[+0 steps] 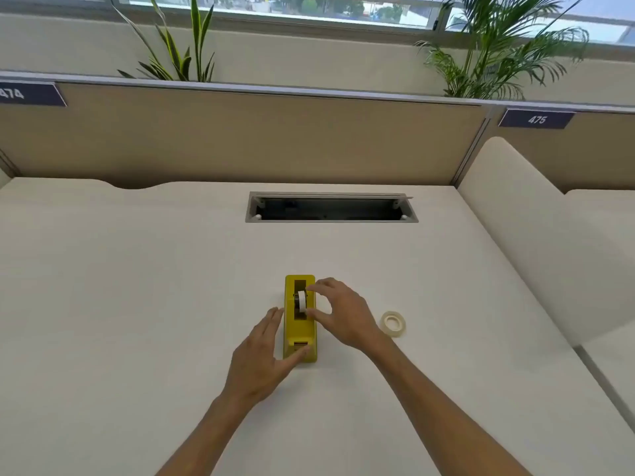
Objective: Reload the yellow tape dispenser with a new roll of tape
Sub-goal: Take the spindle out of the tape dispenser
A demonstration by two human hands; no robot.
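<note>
L hand [261, 362] flat vs yellow dispenser [300, 333] side, R hand [338, 312] pinching spent roll [302, 301], new roll [393, 324] just right

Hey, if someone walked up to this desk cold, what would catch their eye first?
The yellow tape dispenser stands out at the middle of the pale desk. Both hands are at it: the left hand lies along its left side, and the right hand reaches in at the white roll seated in it. A spare tape roll lies flat on the desk to the right, apart from both.
</note>
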